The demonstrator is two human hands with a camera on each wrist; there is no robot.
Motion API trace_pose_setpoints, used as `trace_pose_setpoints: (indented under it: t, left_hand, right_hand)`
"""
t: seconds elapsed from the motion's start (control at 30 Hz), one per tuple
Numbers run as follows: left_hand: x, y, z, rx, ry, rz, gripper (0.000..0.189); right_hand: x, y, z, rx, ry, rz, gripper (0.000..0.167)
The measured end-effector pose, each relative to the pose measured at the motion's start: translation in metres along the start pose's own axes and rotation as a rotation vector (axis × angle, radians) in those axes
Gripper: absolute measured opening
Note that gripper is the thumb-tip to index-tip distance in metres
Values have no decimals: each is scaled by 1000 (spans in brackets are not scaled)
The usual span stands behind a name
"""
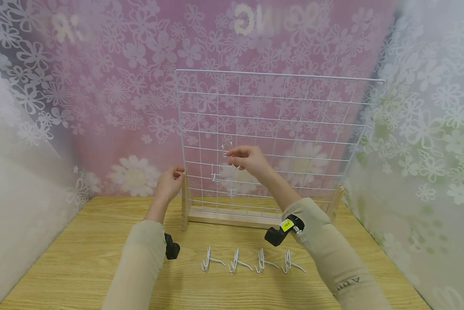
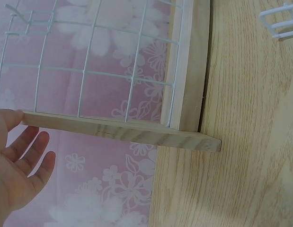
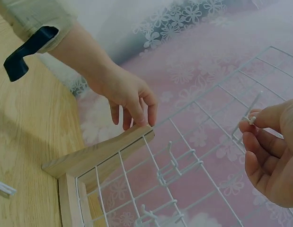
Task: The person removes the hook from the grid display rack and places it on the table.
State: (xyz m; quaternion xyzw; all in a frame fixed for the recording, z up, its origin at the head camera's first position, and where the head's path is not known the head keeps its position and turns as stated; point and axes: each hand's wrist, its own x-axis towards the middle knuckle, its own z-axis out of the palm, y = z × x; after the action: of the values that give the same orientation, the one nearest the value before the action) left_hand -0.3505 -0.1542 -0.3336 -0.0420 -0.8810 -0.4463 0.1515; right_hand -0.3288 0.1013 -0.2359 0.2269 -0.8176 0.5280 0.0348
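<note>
A white wire grid panel (image 1: 278, 129) stands upright in a wooden stand (image 1: 232, 218). My left hand (image 1: 169, 184) grips the top of the stand's left post (image 2: 113, 128), thumb on one side and fingers by the other. Near the grid's middle-left, my right hand (image 1: 251, 161) pinches a white wire hook (image 3: 254, 108) between thumb and fingertips, against the grid wires; whether it is latched on, I cannot tell. Lower on the grid hang two similar hooks, one hook (image 1: 215, 176) to the left and another hook (image 1: 232, 192) below the right hand.
Several white wire hooks lie in a row on the wooden table (image 1: 80, 267), in front of the stand; the leftmost hook (image 1: 207, 260) is nearest my left sleeve. Flower-patterned curtains (image 1: 111, 107) hang behind and at both sides.
</note>
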Motion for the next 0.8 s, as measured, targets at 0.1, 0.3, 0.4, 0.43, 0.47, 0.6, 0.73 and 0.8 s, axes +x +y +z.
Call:
trace_pose_setpoints:
  t: [0.1, 0.3, 0.4, 0.43, 0.47, 0.6, 0.73, 0.8]
  left_hand:
    - [0, 0, 0, 1, -4, -6, 30]
    - [1, 0, 0, -8, -17, -21, 31]
    - [1, 0, 0, -7, -18, -26, 32]
    - [1, 0, 0, -6, -19, -26, 32]
    - [1, 0, -1, -5, -18, -26, 32]
    - [1, 0, -1, -4, -14, -22, 31]
    - [1, -1, 0, 4, -9, -12, 31]
    - [2, -1, 0, 18, -4, -6, 31]
  right_hand:
    - [-6, 3, -1, -28, -22, -6, 22]
    - [-19, 6, -3, -44, -66, -5, 23]
    - [-26, 8, -3, -40, -86, -26, 22]
    - [-28, 9, -3, -41, -93, -38, 21]
    - [-31, 9, -3, -44, -98, -40, 21]
    - [-41, 15, -1, -58, -124, -58, 21]
    - [-50, 21, 1, -48, -160, -62, 21]
    - [-54, 25, 2, -35, -180, -66, 20]
